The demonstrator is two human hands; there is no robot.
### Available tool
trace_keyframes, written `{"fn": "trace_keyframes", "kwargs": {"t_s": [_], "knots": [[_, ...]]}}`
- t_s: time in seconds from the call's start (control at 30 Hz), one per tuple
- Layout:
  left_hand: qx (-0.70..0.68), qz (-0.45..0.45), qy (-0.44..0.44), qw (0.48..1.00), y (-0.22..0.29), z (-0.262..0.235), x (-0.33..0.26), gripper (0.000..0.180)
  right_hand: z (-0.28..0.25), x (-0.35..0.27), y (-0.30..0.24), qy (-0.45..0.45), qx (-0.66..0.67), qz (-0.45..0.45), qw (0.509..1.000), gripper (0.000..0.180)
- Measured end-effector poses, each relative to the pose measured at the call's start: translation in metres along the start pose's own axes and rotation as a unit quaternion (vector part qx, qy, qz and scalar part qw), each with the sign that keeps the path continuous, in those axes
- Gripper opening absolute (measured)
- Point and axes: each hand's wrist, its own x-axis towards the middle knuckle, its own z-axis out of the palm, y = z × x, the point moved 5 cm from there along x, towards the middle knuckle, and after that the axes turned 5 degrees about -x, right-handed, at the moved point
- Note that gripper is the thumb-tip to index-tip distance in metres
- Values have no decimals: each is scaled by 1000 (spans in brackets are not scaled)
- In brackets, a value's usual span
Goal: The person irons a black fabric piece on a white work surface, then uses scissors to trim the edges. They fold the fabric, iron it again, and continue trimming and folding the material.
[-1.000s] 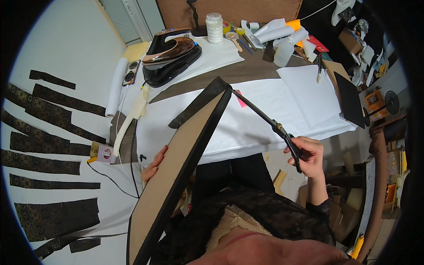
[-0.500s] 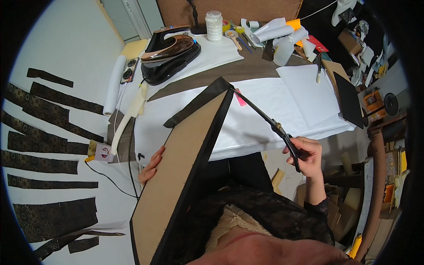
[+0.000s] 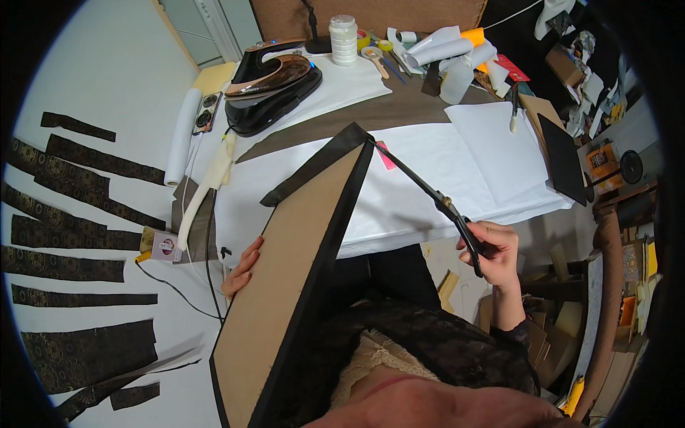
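My left hand (image 3: 242, 265) grips the left edge of a tan board (image 3: 292, 285) bound in black fabric, fingers curled round that edge, thumb side hidden behind it; the board stands tilted, its far corner rising away from my fingers toward the bench (image 3: 421, 207); my right hand (image 3: 492, 250) is closed round the handles of long black scissors (image 3: 428, 196), fingers wrapped through the loops; the blades run up and left from my fingers to the board's far corner, where their tips meet the black edging; I cannot tell how far the blades are parted; beyond the tips lies a small pink tag (image 3: 386, 155) on the white bench cover; farther off from my left fingers sits a dark iron (image 3: 275, 84) on its stand, with a white roll (image 3: 183, 135) to its left; strips of dark patterned fabric (image 3: 71, 235) lie on the white surface well to the left of my left hand.
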Motion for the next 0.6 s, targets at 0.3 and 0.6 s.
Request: {"fn": "trace_keyframes", "kwargs": {"t_s": [0.3,0.6], "knots": [[-11,-9,6,1000,1,2,0,31,2,-3,0,4,-1,18,1000,52],[-28,-12,61,998,5,8,5,30,0,2,0,17,72,31,997,50]]}}
